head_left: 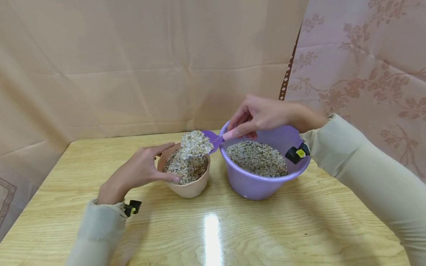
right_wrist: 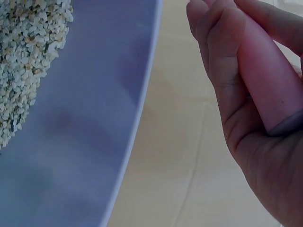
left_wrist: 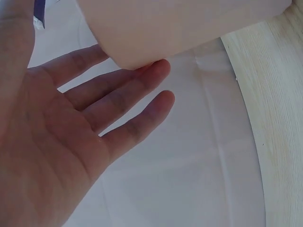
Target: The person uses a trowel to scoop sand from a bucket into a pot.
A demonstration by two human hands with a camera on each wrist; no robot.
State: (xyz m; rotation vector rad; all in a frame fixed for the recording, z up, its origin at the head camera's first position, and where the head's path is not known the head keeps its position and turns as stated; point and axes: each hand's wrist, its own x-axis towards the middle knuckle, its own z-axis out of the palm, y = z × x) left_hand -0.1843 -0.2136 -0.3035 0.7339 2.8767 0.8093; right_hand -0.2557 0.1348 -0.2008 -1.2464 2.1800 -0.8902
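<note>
Left hand point(head_left: 138, 171), fingers straight, steadies the cup point(head_left: 188, 186) mid-table while right hand point(head_left: 257, 114) pinches the scoop point(head_left: 213, 142) (heaped) above it.

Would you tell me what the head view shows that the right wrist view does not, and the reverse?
Only the head view shows the left hand steadying the beige cup, the scoop's purple bowl heaped with gravel above that cup, and the wooden table. Only the right wrist view shows, close up, the fingers curled round the pink handle. Both show the right hand gripping that handle, and the purple tub with gravel in it.
</note>
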